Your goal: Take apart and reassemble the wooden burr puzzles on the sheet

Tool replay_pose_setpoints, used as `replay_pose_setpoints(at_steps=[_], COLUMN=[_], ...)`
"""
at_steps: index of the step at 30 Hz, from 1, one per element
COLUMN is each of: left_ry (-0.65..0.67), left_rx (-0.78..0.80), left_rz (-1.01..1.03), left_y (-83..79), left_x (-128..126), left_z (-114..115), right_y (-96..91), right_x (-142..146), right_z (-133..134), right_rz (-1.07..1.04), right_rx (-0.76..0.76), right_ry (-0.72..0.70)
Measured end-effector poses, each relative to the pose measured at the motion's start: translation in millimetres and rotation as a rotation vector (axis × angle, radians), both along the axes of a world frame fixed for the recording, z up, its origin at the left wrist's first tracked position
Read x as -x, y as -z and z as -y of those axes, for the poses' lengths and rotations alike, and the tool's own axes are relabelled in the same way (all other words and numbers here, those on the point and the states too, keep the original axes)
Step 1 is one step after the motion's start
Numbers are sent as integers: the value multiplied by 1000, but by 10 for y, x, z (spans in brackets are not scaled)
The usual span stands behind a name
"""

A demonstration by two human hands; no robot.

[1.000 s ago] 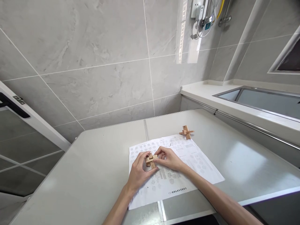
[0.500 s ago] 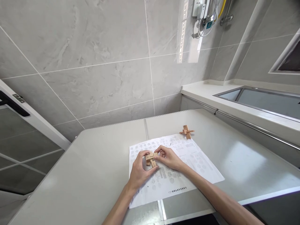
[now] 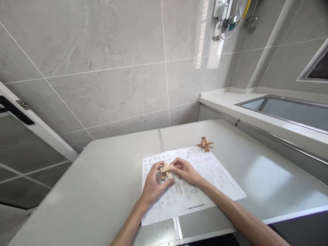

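Note:
Several light wooden blocks fit together as an interlocking wooden puzzle (image 3: 166, 168), held just above a printed sheet (image 3: 205, 184). My left hand (image 3: 152, 182) curves around its left side, fingers at the top and thumb by the lower block. From the right, the fingertips of my right hand (image 3: 186, 171) pinch the end of the upper block, and its other fingers are curled in. Both hands are closed on the same puzzle. Part of the puzzle's right end is hidden by my right fingers.
Beyond the sheet's far edge lies a second, darker wooden puzzle (image 3: 205, 144), cross-shaped. The grey table (image 3: 115, 171) meets a tiled wall at the back. A counter with a sink (image 3: 282, 106) stands at the right, a white-framed door (image 3: 38, 126) at the left.
The puzzle is tilted slightly differently between my hands, its lower block showing more of its end. My camera view has shifted a little.

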State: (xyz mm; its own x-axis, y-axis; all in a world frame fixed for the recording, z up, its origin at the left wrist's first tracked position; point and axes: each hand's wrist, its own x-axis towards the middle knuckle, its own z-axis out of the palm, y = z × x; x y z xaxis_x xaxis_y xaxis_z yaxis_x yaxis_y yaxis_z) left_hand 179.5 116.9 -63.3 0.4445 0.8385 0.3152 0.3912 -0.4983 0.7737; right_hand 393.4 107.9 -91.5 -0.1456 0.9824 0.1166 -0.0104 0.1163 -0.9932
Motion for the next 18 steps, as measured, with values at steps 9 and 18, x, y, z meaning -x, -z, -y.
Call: replay_pose_setpoints(at_steps=[9,18], left_ry=[-302,-359], left_rx=[-10,13], left_rz=[175,202], left_y=[78,102], left_x=[11,9], left_z=[-106,-115], right_y=[-17,73], right_x=[2,230], right_z=[14,97], right_rz=[205,693], right_rx=[-125,-490], right_ry=[75,27])
